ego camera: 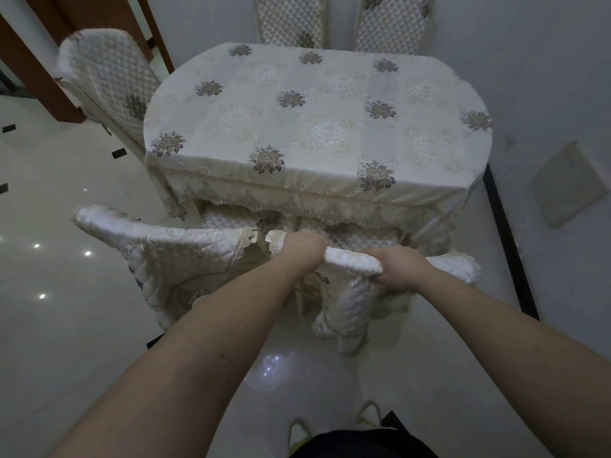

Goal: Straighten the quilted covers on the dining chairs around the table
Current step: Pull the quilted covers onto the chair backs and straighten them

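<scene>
- Quilted cover (353, 259) on the near right chair sits bunched over the top rail, cream satin, hanging rumpled down the back toward the floor.
- Left hand (302, 247) grips the left end of that top edge, fingers curled over the far side (fingertips hidden).
- Right hand (401, 267) grips the same edge further right, thumb under the fold and fingers wrapped round the fabric.
- Both forearms reach forward from the bottom of the view, hands apart with a short stretch of cover between them.
- Neighbouring cover (165, 239) on the near left chair lies just beside the left hand, lace trim at its edge, top end pointing left.
- Both near chairs are pushed in against the table (314, 127), quilted seat pads (238, 219) showing under the tablecloth fringe.
- Tablecloth is cream with grey-brown flower motifs, draped over the near edge.
- Left-side chair (105, 81) wears a diamond-quilted cover, standing at the table's left end.
- Two more covered chair backs (289, 21) stand at the far side against the wall.
- Glossy white floor tiles (66, 259) reflect ceiling lights; feet in slippers (368, 414) show at the bottom.
- Pale flat panel (568, 183) leans against the right wall (cannot tell what it is).
</scene>
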`<state>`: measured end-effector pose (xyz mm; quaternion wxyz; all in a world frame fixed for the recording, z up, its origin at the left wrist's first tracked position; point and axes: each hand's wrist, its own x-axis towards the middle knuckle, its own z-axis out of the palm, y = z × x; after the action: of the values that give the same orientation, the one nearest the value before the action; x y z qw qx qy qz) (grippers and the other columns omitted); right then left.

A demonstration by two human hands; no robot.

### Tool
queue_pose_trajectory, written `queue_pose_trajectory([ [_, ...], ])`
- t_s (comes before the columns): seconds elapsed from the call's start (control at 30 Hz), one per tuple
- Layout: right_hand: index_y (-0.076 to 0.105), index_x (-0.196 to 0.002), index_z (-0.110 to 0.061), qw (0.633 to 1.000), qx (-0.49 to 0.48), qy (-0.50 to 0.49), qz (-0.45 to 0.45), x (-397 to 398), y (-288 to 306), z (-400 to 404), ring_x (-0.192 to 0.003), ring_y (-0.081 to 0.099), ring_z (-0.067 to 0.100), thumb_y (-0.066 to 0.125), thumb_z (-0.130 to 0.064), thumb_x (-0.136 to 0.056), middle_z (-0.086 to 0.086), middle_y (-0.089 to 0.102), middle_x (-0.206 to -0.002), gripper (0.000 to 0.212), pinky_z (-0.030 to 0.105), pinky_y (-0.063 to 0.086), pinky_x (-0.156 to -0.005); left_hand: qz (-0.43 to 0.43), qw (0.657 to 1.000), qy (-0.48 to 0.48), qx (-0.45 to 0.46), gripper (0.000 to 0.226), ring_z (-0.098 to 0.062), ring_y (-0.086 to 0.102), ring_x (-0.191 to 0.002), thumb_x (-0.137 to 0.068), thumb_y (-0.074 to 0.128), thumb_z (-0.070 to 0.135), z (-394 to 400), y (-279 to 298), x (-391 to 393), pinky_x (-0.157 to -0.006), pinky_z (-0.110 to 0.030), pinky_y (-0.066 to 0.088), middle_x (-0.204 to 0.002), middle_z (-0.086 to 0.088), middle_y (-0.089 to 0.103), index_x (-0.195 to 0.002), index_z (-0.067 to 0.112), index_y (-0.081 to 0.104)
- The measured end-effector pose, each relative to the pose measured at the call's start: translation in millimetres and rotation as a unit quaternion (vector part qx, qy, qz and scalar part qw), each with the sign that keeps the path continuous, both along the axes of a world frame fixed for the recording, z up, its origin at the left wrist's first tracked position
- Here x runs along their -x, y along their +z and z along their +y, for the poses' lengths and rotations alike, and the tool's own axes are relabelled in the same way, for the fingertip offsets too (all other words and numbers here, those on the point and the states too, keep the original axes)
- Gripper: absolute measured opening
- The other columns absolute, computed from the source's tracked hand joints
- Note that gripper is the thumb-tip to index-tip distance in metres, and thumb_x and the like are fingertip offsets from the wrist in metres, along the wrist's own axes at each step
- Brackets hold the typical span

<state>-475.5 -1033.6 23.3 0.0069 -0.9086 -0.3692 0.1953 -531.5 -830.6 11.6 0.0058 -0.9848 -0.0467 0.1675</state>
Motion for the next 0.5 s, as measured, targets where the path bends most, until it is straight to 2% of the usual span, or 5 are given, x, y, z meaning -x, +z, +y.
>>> queue_pose_trajectory([
  [0.13, 0.042, -0.135, -0.047, 1.0, 0.006, -0.003, 0.004, 2, 3, 2, -0.109, 0.058, 0.022, 0.061, -0.039, -0.082, -0.007, 0.064, -0.121, 0.056, 0.031, 0.042, -0.076, 0.009, 1.0, 0.006, -0.016, 0.027, -0.024, 0.06, -0.089, -0.083, 0.05, 0.003, -3, 3, 0, -0.065, -0.032, 0.041, -0.099, -0.002, 0.064, -0.098, 0.019, 0.065],
  [0.3, 0.043, -0.134, -0.048, 1.0, 0.01, -0.001, -0.001, 6, 3, 3, -0.109, 0.058, 0.021, 0.062, -0.039, -0.082, -0.007, 0.064, -0.121, 0.056, 0.029, 0.039, -0.073, 0.013, 1.0, -0.004, -0.023, 0.028, -0.025, 0.061, -0.099, -0.086, 0.049, 0.006, -1, 4, 0, -0.069, -0.032, 0.042, -0.109, -0.004, 0.064, -0.105, 0.019, 0.064],
  [0.5, 0.039, -0.136, -0.051, 1.0, 0.015, -0.002, 0.01, 12, 9, 4, -0.111, 0.057, 0.02, 0.059, -0.039, -0.085, -0.009, 0.062, -0.124, 0.057, 0.03, 0.041, -0.075, 0.037, 0.999, -0.008, -0.037, 0.03, -0.027, 0.06, -0.103, -0.086, 0.05, 0.008, -3, 4, 1, -0.075, -0.036, 0.047, -0.114, -0.005, 0.061, -0.112, 0.017, 0.064],
])
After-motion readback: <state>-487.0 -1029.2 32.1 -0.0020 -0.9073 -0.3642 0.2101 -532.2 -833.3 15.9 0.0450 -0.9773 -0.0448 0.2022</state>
